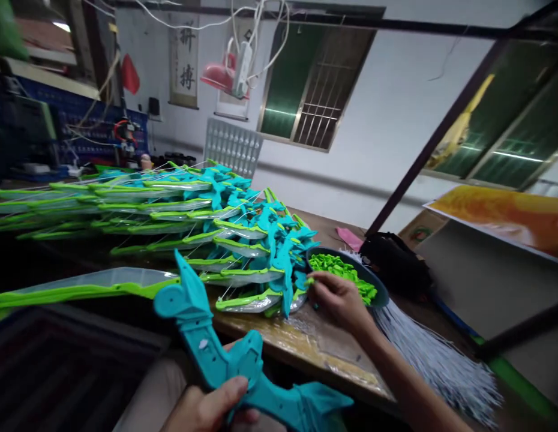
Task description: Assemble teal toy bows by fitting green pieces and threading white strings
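My left hand point(207, 405) is closed round the middle of a turquoise toy bow point(234, 363), its thumb across the grip. From the bow's upper end a lime-green and translucent limb point(90, 287) stretches left; at the lower right end no limb shows. My right hand point(339, 300) is over the table, fingertips pinched on a small green plastic piece point(309, 281). Just beyond that hand stands a dark basin point(381, 288) holding many similar green pieces point(335, 267). A stack of toy bows point(243, 249) in turquoise, green and clear plastic lies left of the right hand.
A bundle of white strings point(436, 360) hangs over the right side of the wooden table point(351, 372). A black bag point(393, 264) sits behind the basin. Overhead hang a red lamp point(218, 75) and a power strip point(243, 69) with loose cables. A dark crate point(72, 366) is at lower left.
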A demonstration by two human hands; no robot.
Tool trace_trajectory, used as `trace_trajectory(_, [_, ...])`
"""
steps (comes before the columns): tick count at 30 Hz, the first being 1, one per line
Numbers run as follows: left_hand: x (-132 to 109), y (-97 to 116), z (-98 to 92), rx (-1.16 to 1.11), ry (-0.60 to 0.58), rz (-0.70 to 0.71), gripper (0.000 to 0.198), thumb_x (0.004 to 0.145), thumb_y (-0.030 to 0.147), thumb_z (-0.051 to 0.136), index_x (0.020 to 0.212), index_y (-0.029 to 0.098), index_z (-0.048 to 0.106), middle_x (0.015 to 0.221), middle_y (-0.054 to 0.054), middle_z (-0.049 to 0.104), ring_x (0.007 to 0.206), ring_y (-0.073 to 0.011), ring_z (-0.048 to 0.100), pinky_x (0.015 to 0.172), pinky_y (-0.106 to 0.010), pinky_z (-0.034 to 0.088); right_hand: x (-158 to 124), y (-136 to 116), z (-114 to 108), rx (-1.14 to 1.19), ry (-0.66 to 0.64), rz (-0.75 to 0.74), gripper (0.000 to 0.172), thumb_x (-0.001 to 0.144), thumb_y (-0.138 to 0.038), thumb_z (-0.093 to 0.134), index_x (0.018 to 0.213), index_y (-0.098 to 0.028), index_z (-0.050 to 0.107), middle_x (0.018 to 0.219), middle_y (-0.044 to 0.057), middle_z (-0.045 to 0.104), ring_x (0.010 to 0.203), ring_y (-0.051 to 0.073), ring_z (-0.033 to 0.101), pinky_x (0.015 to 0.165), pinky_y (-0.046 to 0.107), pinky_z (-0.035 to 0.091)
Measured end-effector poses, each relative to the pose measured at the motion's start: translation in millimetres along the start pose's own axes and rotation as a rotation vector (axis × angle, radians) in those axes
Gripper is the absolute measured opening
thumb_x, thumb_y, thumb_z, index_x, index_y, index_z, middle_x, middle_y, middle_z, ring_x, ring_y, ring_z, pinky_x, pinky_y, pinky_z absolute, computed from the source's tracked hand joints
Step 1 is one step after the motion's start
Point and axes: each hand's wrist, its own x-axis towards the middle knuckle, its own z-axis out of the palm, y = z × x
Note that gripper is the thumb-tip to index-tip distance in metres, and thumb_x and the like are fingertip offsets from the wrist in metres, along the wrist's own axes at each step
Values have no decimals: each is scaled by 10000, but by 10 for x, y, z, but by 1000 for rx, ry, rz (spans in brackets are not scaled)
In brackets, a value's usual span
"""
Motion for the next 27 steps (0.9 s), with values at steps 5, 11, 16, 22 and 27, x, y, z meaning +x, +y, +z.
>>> trace_trajectory(5, [-47, 6, 133, -105, -179, 10, 873, 771, 484, 821, 1525, 221, 469, 1364, -113, 663, 1281, -360, 594, 999, -427, 562, -979, -645, 773, 583, -238, 43, 351, 870, -518, 749, 989, -199, 664, 737, -3, 591, 609, 100, 496, 537, 196, 410])
trace_trajectory(11, [-71, -42, 4, -137, -263, 119, 889, 797, 428, 804, 1569, 287, 386, 1480, -103, 574, 1357, -392, 526, 1070, -502, 514, -1259, -677, 1145, 741, -144, 106, 389, 883, -461, 770, 1182, -258, 626, 845, 6, 608, 704, 125, 541, 599, 211, 474])
trace_trajectory(16, [-37, -75, -102, -101, -195, 194, 894, 819, 470, 802, 1580, 324, 355, 1528, -108, 519, 1394, -398, 483, 1107, -534, 494, -1271, -665, 1202, 604, -58, 6, 253, 930, -420, 709, 1134, -271, 718, 1024, 57, 693, 858, 189, 668, 778, 286, 554])
trace_trajectory(22, [-56, -42, -68, -8, -167, 182, 767, 839, 496, 777, 1514, 299, 471, 1505, -105, 539, 1387, -381, 493, 1108, -501, 507, -1292, -791, 1217, 522, 23, -76, 89, 897, -347, 738, 943, -278, 768, 1138, 48, 700, 1144, 239, 627, 1033, 331, 478])
trace_trajectory(27, [-70, 3, 14, 97, -212, 185, 634, 869, 481, 739, 1427, 228, 575, 1314, -134, 669, 1269, -365, 579, 1048, -468, 535, -1290, -851, 1271, 563, 89, -7, 113, 823, -361, 780, 793, -256, 751, 1079, 56, 646, 1127, 262, 586, 997, 361, 474])
